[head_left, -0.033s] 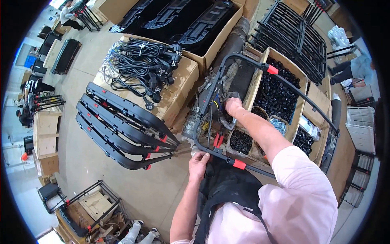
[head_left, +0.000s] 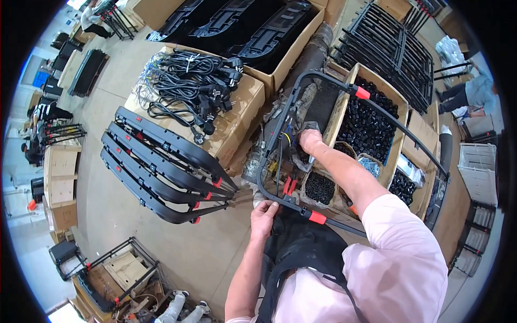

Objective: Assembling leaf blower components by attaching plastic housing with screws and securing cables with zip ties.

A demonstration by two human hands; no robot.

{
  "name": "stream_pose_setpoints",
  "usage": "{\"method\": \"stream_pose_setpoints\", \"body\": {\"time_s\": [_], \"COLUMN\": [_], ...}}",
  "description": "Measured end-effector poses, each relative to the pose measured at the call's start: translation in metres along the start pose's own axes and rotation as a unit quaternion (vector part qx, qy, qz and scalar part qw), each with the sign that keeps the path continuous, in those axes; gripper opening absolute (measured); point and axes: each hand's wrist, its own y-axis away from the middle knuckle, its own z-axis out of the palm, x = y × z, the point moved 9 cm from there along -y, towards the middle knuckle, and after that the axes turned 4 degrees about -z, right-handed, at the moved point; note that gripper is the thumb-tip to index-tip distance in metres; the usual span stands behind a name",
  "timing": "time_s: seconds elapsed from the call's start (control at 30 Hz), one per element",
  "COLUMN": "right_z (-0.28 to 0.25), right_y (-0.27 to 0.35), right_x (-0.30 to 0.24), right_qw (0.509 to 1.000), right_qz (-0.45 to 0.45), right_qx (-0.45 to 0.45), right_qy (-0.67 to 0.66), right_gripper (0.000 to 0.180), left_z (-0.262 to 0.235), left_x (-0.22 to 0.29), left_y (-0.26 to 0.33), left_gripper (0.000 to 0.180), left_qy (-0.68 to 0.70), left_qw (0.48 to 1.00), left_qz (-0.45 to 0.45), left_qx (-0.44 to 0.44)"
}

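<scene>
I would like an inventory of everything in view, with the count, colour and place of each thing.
Frame: one, black with red clips, right of centre
Cables: many, black, on carton
Carton: one, brown, upper centre
Curved panels: several, black, left of centre
Glossy panels: several, black, top centre
Small parts: many, black, in tan bin
Rails: many, black, upper right
Crates: count unclear, white, right edge
People: several, pale or dark clothes, edges
Left hand: one, bare, pinching frame
Right hand: one, bare, inside frame's outline

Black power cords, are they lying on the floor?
No, the black power cords lie heaped on top of a cardboard box.
</scene>
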Motion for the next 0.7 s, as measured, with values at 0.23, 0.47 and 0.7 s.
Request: {"method": "stream_pose_setpoints", "body": {"time_s": [0.23, 0.47, 0.7], "right_z": [-0.053, -0.044, -0.044], "right_y": [0.022, 0.021, 0.033], "right_x": [0.013, 0.048, 0.066], "right_qw": [0.98, 0.939, 0.928], "right_qz": [0.049, 0.102, 0.146], "right_qx": [0.021, 0.0, -0.04], "right_qy": [-0.192, -0.328, -0.341], "right_gripper": [0.023, 0.027, 0.026], "left_z": [-0.004, 0.001, 0.008], "left_x": [0.002, -0.001, 0.008], "left_y": [0.005, -0.004, 0.0], "left_gripper": [0.012, 0.013, 0.013], "left_qy": [-0.002, -0.032, -0.059], "left_qw": [1.0, 0.999, 0.998], "left_qz": [-0.016, -0.012, 0.003], "left_qx": [-0.003, -0.023, -0.038]}}
